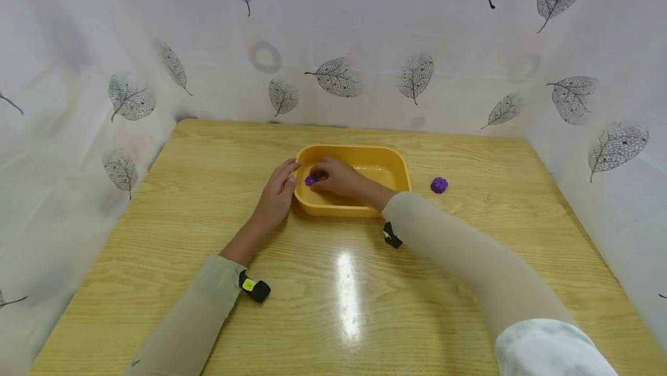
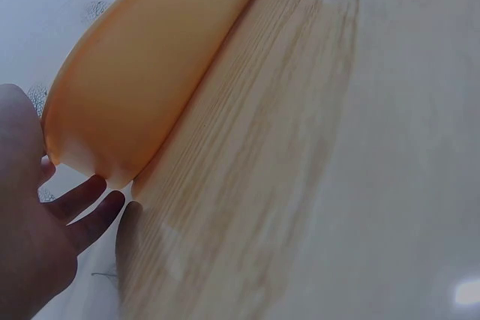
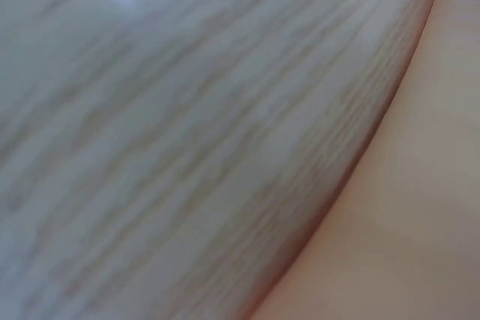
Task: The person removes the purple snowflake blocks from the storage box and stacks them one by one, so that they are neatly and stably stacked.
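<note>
A yellow-orange plastic tub with rounded corners stands toward the back of the table; its outer wall fills much of the left wrist view. My right hand reaches down into it and pinches a small purple piece with a scalloped edge near the left end. Fingers hide part of that piece. At the tub's left end, my left hand touches the rim and outer wall with fairly straight fingers. The right wrist view shows the tub's side but no hand.
Right of the tub, a second purple scalloped piece lies on the wooden table. A white curtain with dark leaf prints hangs behind the table and along both sides. Light glares off the tabletop in front of the tub.
</note>
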`<state>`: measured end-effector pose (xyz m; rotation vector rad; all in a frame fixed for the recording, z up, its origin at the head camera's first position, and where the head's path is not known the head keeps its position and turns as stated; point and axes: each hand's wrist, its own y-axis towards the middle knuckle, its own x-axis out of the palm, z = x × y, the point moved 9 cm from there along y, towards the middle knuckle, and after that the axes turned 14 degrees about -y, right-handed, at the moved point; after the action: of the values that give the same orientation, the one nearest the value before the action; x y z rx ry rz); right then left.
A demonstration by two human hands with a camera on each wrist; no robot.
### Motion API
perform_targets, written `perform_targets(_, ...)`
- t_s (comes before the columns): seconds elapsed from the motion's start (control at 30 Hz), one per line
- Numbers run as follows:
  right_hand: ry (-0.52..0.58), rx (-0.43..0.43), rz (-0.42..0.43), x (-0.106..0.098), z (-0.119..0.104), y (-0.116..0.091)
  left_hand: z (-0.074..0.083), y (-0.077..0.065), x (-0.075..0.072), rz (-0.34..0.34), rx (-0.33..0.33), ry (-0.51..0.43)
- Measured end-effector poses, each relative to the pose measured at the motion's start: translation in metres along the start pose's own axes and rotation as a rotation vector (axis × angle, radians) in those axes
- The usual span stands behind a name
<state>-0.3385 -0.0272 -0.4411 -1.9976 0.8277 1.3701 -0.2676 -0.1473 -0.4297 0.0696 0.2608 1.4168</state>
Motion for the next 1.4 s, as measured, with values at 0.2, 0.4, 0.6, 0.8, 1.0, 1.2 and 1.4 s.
perform_targets(0.2,0.01,-0.001,-0.006,-0.001,-0.0015,-0.0013,-0.0012,-0.0007,-0.0001,-0.004,-0.003,-0.012)
perform_targets(0.4,0.045,0.015,-0.005,-0.001,0.0,-0.0001,0.0007,-0.0017,0.0008,-0.011,-0.012,-0.006)
perform_targets(0.6,0.096,0.028,0.009,-0.0011,0.0013,0.0004,0.0008,-0.0017,-0.0002,-0.011,-0.022,-0.01)
perform_targets(0.8,0.092,0.024,0.001,-0.0007,0.0004,-0.0004,-0.0009,-0.001,0.0001,-0.012,-0.023,-0.012)
perform_targets(1.0,0.084,-0.013,-0.012,-0.0003,-0.0027,-0.0006,-0.0005,-0.0012,0.0002,-0.008,-0.014,-0.005)
perform_targets(1.2,0.028,-0.029,-0.002,-0.0027,-0.0048,-0.0024,-0.0011,-0.0009,-0.0003,-0.005,-0.01,-0.007)
perform_targets(1.4,0.002,-0.046,0.029,-0.0039,-0.0038,-0.002,-0.0002,-0.0011,-0.0001,-0.007,-0.006,-0.011)
